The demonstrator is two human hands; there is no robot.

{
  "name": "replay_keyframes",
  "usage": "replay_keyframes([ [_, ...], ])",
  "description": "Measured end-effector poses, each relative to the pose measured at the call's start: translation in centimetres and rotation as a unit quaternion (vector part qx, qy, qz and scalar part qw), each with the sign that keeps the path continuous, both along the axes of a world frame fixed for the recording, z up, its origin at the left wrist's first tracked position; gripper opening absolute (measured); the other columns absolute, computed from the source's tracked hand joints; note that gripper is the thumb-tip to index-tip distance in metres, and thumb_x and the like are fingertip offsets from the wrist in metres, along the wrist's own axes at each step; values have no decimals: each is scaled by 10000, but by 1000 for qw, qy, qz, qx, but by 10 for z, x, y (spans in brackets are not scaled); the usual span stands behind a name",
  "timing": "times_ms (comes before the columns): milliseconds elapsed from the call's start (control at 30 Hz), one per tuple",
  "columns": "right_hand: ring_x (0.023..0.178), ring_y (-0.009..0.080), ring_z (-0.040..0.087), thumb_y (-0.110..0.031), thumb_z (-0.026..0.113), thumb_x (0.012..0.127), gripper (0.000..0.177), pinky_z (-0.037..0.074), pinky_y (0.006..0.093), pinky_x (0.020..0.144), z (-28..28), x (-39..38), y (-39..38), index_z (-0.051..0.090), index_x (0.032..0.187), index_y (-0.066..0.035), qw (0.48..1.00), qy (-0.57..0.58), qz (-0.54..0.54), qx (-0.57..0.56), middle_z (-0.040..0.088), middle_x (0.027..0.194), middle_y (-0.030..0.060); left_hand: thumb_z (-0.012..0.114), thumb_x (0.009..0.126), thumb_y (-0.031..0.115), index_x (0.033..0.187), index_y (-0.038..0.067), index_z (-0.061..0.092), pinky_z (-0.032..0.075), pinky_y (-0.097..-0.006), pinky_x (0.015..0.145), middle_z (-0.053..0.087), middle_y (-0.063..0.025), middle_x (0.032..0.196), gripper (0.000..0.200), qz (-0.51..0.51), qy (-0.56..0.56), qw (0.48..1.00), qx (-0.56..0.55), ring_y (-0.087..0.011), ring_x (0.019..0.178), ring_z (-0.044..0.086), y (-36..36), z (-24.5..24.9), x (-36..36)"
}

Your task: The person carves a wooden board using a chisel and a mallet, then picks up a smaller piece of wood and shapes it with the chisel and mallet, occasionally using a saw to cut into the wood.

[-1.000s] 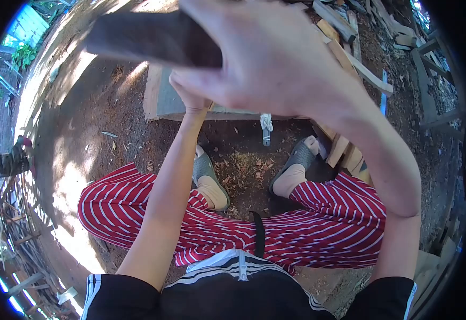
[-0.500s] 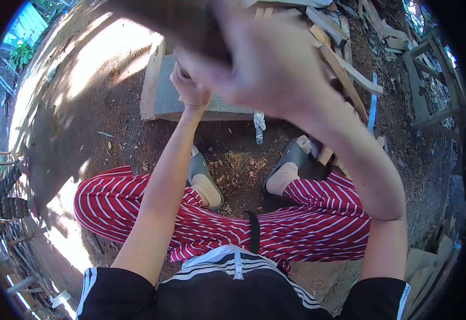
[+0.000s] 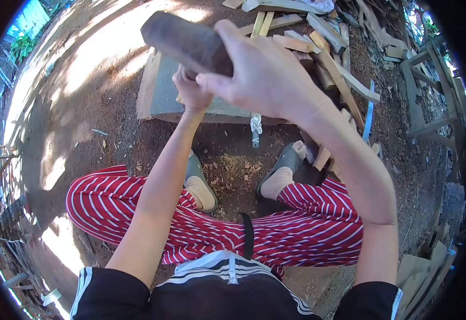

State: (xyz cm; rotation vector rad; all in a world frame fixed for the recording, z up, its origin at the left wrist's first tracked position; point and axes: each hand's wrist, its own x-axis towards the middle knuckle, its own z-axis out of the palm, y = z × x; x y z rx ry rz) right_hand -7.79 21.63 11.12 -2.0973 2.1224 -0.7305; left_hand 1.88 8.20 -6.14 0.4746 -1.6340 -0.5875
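My right hand point(image 3: 265, 72) is raised over the low work block and closed on one end of a dark wooden block point(image 3: 182, 40). Slightly blurred, that block slants up to the left. Below it, my left hand point(image 3: 193, 95) is closed just above the surface of the grey wooden work block point(image 3: 222, 106). What its fingers grip is mostly hidden behind the dark block; a sliver of pale wood shows beside them. A tool with a wrapped handle point(image 3: 256, 128) sticks out at the work block's near edge.
Cut wood pieces point(image 3: 331, 69) lie heaped to the right, with a blue strip point(image 3: 369, 114) among them. A wooden frame point(image 3: 430, 90) stands far right. My sandalled feet point(image 3: 281, 170) flank wood shavings point(image 3: 235, 170) on the dirt ground. Sticks point(image 3: 17, 272) are stacked at lower left.
My right hand and the dark wooden block have come down and away from my view, so more of the block shows. My left hand stays nearly in place, still closed.
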Motion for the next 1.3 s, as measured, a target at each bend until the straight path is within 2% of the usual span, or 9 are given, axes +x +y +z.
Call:
replay_keyframes([
  [33, 691, 357, 687, -395, 703, 817, 613, 540, 444, 746, -10, -8, -7, 489, 1189, 42, 1000, -1, 2, 1, 678, 803, 192, 732, 749, 173, 862, -4, 626, 489, -298, 634, 649, -67, 746, 235, -13, 24, 999, 21, -116, 711, 630, 1, 0, 0],
  [100, 770, 295, 686, -426, 695, 825, 623, 540, 419, 775, -29, -22, -21, 513, 1177, 54, 939, -332, 7, -92, 685, 870, 172, 681, 752, 108, 781, 17, 590, 471, -296, 584, 608, -44, 675, 132, -21, 52, 992, 116, -116, 627, 601, -7, -4, 4],
  [167, 855, 254, 662, -477, 679, 828, 649, 532, 409, 832, -36, -37, -26, 538, 1168, 58, 929, -368, -19, 33, 682, 941, 156, 593, 805, 14, 698, 46, 515, 331, -234, 365, 493, -6, 528, 136, -65, 91, 982, 150, -74, 391, 446, -19, -3, 6],
  [233, 779, 273, 701, -473, 663, 801, 738, 569, 382, 720, -90, -52, -47, 439, 1318, 4, 962, -225, -108, 108, 688, 892, 191, 581, 807, 11, 672, 59, 491, 327, -236, 359, 481, -8, 521, 169, -69, 127, 965, 218, -76, 387, 441, -10, 18, 5],
  [333, 912, 329, 700, -485, 628, 824, 720, 559, 438, 794, -127, -40, -55, 424, 1343, -30, 968, -56, -128, 210, 696, 997, 201, 562, 826, 74, 633, 79, 434, 319, -258, 351, 431, -18, 489, 232, -97, 135, 950, 264, -94, 369, 412, -17, 26, 11],
  [433, 1015, 365, 672, -480, 604, 841, 677, 538, 475, 845, -158, -37, -61, 435, 1326, -39, 955, -45, -115, 270, 689, 1072, 204, 571, 817, 52, 676, 58, 459, 335, -271, 351, 445, -7, 484, 181, -127, 194, 910, 344, -96, 359, 420, -39, 21, 19],
  [700, 914, 381, 693, -497, 606, 850, 675, 547, 486, 791, -186, -36, -59, 426, 1318, -45, 961, -3, -97, 259, 706, 971, 211, 545, 810, 165, 633, 104, 382, 301, -304, 407, 373, -18, 506, 248, -38, 257, 819, 512, -127, 397, 351, -90, -5, 36],
  [867, 906, 376, 695, -495, 595, 846, 686, 548, 481, 784, -191, -36, -58, 416, 1330, -42, 964, 5, -103, 244, 705, 968, 219, 506, 822, 193, 722, 124, 418, 298, -314, 426, 374, -8, 533, 150, -118, 244, 837, 475, -135, 419, 336, -108, -7, 74],
  [1300, 868, 365, 705, -441, 620, 816, 550, 556, 471, 743, -197, -35, -55, 486, 1168, -39, 973, -6, -106, 204, 714, 929, 202, 524, 798, 180, 565, 77, 442, 320, -300, 407, 399, -34, 486, 267, -140, 153, 898, 387, -150, 394, 392, -54, 31, 48],
])
